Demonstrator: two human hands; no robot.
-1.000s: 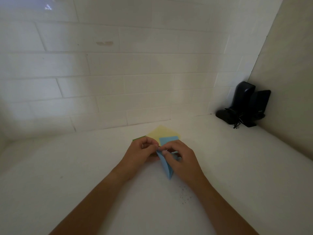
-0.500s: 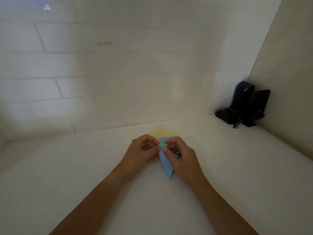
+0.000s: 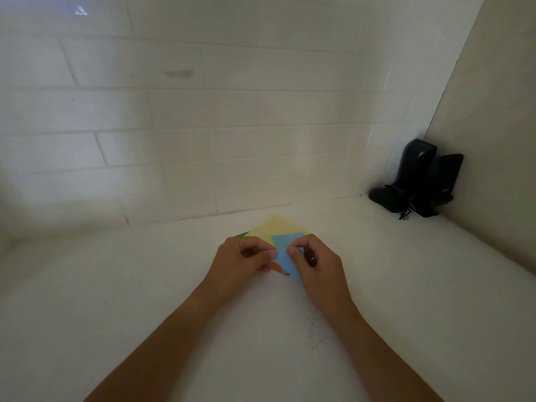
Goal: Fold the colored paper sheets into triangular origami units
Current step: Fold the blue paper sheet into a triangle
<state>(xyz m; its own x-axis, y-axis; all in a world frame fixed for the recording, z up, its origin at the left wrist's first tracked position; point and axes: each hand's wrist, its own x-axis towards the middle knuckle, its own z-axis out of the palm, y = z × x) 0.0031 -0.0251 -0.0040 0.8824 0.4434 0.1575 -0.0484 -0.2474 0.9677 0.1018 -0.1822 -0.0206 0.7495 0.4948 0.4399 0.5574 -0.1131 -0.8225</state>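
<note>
A partly folded blue paper sheet point(image 3: 283, 260) sits between my two hands at the middle of the white counter. My left hand point(image 3: 242, 259) pinches its left edge with thumb and forefinger. My right hand point(image 3: 316, 264) pinches it from the right, and covers its lower right part. Under the blue paper lie a yellow sheet point(image 3: 275, 227), a green sheet point(image 3: 242, 235) with only a corner showing, and an orange sheet point(image 3: 275, 267) peeking out below my left thumb.
The white counter point(image 3: 116, 285) meets a white tiled wall point(image 3: 203, 140) at the back and a plain wall on the right. Black devices point(image 3: 417, 181) stand in the back right corner. Dark specks point(image 3: 314, 335) dot the counter near my right wrist.
The blue paper's long lower point is now shorter and mostly under my right hand. An upper blue flap shows flatter, and an orange corner has come into view below my left thumb.
</note>
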